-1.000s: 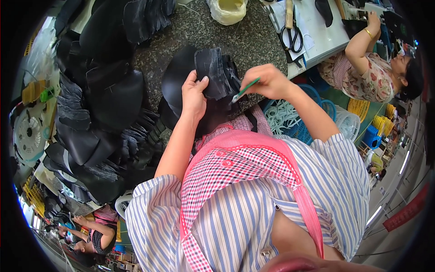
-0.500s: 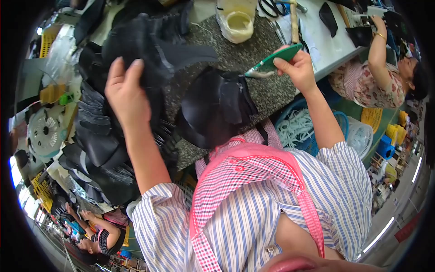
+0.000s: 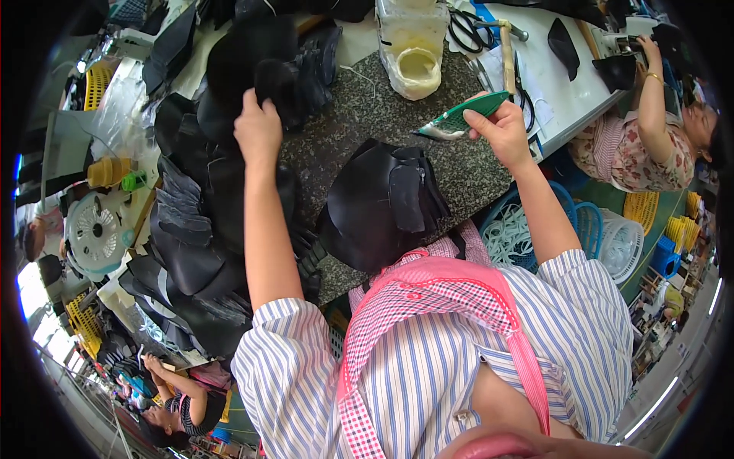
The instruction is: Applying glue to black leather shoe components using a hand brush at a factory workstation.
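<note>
My right hand (image 3: 501, 130) grips a flat green-handled brush (image 3: 466, 115), its pale, wet-looking tip pointing left over the speckled stone slab (image 3: 367, 107). Below that tip, apart from it, a fanned stack of black sheet pieces (image 3: 375, 203) lies at the slab's near edge, against my apron. Farther left, my left hand (image 3: 258, 134) reaches over the dark heap, thumb and forefinger bent onto the edge of a black piece (image 3: 277, 83); the exact grip is partly lost against the dark material. A yellowish glue-crusted container (image 3: 417, 69) stands at the slab's far side.
Heaped black pieces (image 3: 191, 252) cover the left side. Scissors (image 3: 468, 32) and a hammer (image 3: 507, 57) lie on the white table at the far right. A blue basket of pale strips (image 3: 508, 237) stands below right. A fan (image 3: 93, 233) is at left; two people sit nearby.
The brush has lifted off the stack's edge. My left hand has moved right and away from me; the blurred black piece beside it no longer stretches across the slab.
</note>
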`<action>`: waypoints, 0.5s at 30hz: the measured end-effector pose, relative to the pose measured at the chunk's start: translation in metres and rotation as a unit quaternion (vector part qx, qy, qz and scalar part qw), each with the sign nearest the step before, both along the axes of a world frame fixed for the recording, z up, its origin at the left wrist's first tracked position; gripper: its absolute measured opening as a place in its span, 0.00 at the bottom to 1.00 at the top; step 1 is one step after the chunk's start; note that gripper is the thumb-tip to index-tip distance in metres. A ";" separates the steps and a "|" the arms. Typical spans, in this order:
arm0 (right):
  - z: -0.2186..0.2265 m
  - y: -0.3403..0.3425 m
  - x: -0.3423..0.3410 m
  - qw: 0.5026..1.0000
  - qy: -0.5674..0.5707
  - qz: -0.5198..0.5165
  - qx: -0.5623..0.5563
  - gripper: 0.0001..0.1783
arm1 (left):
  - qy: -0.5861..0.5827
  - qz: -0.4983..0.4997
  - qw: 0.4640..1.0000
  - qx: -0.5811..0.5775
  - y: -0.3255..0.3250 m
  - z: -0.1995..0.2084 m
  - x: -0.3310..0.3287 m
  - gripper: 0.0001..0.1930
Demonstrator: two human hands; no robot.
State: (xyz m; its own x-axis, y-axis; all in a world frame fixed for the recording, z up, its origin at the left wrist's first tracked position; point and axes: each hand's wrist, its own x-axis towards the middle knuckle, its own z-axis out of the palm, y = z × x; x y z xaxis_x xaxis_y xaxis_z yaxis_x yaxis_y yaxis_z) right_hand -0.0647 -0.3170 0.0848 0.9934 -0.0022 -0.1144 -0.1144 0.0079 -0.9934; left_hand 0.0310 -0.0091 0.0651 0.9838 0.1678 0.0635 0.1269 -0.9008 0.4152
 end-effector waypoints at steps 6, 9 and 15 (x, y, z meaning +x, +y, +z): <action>-0.001 -0.007 0.016 0.998 -0.031 -0.042 -0.031 0.07 | -0.108 -0.026 0.970 -0.215 -0.025 -0.025 -0.045 0.16; -0.002 -0.005 0.022 0.997 -0.055 -0.052 -0.021 0.07 | -0.086 -0.131 0.962 -0.224 -0.041 -0.029 -0.099 0.12; -0.002 -0.002 0.024 0.998 -0.057 -0.032 -0.025 0.07 | -0.090 -0.133 0.969 -0.185 -0.043 -0.035 -0.122 0.14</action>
State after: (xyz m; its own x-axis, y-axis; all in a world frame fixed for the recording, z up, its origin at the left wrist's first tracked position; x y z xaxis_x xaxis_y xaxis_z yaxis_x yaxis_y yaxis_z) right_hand -0.0407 -0.3192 0.0823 0.9976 -0.0688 0.0016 -0.0011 -0.0388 -0.9992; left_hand -0.0910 -0.0526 0.0298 0.9737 -0.0470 0.2229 -0.1952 -0.6764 0.7102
